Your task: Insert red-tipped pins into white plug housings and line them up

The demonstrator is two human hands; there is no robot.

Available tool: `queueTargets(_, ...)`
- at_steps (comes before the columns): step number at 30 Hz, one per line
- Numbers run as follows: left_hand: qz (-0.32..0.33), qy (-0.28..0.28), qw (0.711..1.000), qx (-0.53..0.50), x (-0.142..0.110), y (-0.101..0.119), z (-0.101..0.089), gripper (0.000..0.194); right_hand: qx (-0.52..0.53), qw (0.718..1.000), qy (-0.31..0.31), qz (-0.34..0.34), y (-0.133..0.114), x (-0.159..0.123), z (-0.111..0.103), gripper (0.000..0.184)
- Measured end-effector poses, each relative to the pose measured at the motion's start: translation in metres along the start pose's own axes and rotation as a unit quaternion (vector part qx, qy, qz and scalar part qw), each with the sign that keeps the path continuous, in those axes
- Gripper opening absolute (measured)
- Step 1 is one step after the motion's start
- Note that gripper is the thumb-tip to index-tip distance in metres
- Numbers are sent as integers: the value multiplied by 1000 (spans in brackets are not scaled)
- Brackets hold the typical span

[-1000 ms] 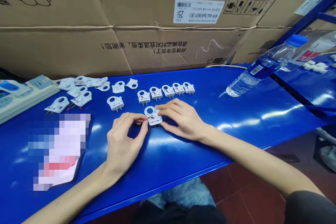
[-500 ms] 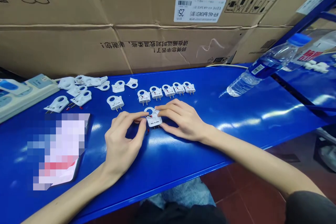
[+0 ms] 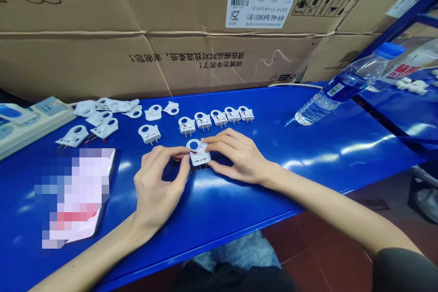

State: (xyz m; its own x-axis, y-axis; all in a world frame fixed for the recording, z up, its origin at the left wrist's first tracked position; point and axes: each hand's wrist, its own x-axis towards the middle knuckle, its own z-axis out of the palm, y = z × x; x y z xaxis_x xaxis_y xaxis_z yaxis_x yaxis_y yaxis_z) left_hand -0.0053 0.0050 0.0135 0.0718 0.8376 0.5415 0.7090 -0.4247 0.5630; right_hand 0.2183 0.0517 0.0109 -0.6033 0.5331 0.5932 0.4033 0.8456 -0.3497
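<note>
A white plug housing (image 3: pixel 200 159) with a round hole and two metal pins lies in front of me, its inside facing up. Inside it shows a small piece with a red and dark end. My right hand (image 3: pixel 241 157) grips the housing's right edge between thumb and fingers. From the left, my left hand (image 3: pixel 159 187) pinches at the housing's left edge, the index fingertip close to the small piece. A tiny red part (image 3: pixel 192 171) lies just below the left thumb tip. What sits between the left fingertips is partly hidden.
Behind stand several similar housings in a row (image 3: pixel 203 121), with one more (image 3: pixel 149 134) to their left. Loose white shells (image 3: pixel 116 105) pile near a power strip (image 3: pixel 34 121). A phone (image 3: pixel 92 191) lies left, a water bottle (image 3: pixel 342 86) right. Cardboard boxes (image 3: pixel 191 68) wall the back.
The left index fingertip has drawn back slightly from the housing's middle, showing a little more of the small dark and red piece. The right hand keeps its grip.
</note>
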Motion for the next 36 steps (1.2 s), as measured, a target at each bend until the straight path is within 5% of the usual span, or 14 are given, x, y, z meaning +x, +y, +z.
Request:
queueTargets(12,72,17,996,51,-1,-2,1,6,-1,1000,6,-1,-1,0,0,18)
queueTargets(36,43,-31,997,56,-4,-2,2,13,-33,998,-13,47,2,0,0,15)
